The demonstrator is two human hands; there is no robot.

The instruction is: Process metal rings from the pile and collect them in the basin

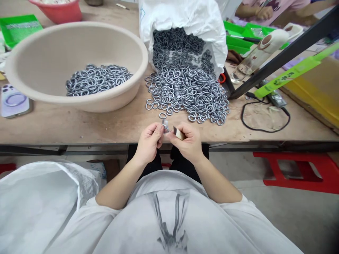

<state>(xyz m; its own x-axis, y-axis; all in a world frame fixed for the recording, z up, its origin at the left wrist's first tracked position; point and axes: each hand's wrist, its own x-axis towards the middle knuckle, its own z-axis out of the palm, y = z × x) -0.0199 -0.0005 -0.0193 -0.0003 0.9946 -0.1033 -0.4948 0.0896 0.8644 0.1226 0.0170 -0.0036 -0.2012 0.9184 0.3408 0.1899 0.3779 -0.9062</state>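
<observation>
My left hand is closed at the table's front edge, its thumb and fingers pinching a grey ring. Close beside it, my right hand is wrapped round a short cream-coloured tool with a dark end; its exact kind is unclear. The right fingertips are near or at the pinched ring. Just beyond the hands lies a loose ring. A large heap of grey rings spills from a white sack. More rings lie in the beige basin to the left.
A phone lies by the basin. On the right are a dark slanted bar, a bottle, a cable and a yellow bin. A red stool stands below; another person's hand shows across the table.
</observation>
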